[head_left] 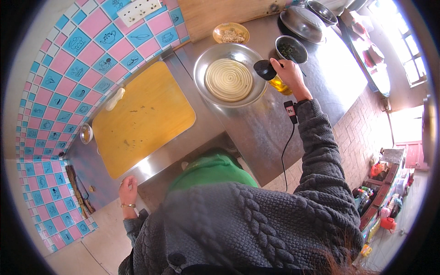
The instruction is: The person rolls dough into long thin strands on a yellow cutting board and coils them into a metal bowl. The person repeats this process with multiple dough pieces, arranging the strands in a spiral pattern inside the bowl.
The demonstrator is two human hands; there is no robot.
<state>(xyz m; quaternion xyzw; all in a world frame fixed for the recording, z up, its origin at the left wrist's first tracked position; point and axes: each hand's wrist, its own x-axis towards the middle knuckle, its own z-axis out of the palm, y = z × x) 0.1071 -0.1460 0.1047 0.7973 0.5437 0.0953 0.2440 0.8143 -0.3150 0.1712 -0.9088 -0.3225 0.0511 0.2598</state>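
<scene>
My right hand [289, 73] is closed around a clear bottle of yellow oil [279, 85] with a black top. The bottle is tilted, its top toward the rim of a wide steel basin [200, 85]. In that basin lies a flat spiral coil of dough [228, 79]; I cannot tell whether oil is flowing. Loosely curled, my left hand [128, 190] hangs by the counter's front edge, near the lower corner of a yellow board [146, 119], and holds nothing that I can see. At the board's far edge rests a pale piece of dough [115, 99].
Behind the basin stand a yellow bowl [231, 33] of crumbly food and a steel bowl [292, 49] of dark green bits with a utensil in it. A large steel lid [302, 24] sits farther back. Left of the board is a small bowl [86, 133]. A black cable [287, 156] hangs below my right wrist.
</scene>
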